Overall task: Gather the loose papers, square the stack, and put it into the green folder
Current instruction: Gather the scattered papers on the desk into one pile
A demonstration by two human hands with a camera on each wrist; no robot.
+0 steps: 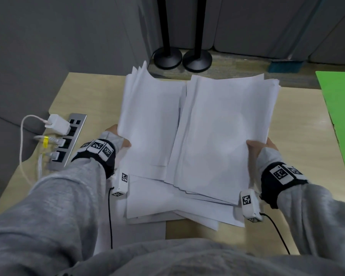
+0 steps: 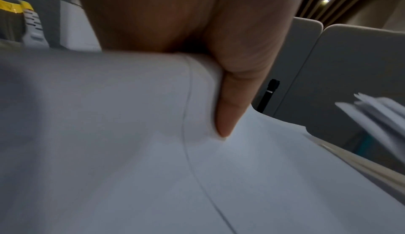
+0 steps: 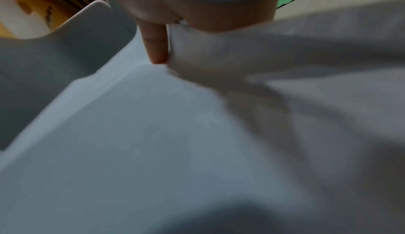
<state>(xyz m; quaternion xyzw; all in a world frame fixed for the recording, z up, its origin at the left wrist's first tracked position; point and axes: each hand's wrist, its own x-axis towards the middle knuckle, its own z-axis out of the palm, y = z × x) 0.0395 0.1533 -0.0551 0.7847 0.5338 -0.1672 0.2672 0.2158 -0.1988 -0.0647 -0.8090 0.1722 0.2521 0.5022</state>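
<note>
Two bundles of white paper are lifted over the desk in the head view. My left hand (image 1: 120, 138) grips the left bundle (image 1: 149, 120) at its near left corner; in the left wrist view the thumb (image 2: 232, 88) presses on the sheets (image 2: 131, 116). My right hand (image 1: 261, 144) grips the right bundle (image 1: 225, 132) at its near right edge, and the thumb (image 3: 156, 47) lies on the paper (image 3: 153, 133) in the right wrist view. More loose sheets (image 1: 167, 206) lie skewed on the desk beneath. The green folder (image 1: 341, 116) lies flat at the right.
A power strip (image 1: 68, 140) with a white charger (image 1: 57, 124) and cables sits at the desk's left edge. Two black stand bases (image 1: 182, 56) rest on the floor beyond the far edge. Grey partitions (image 1: 267, 22) stand behind. Bare wooden desk (image 1: 299, 120) lies between papers and folder.
</note>
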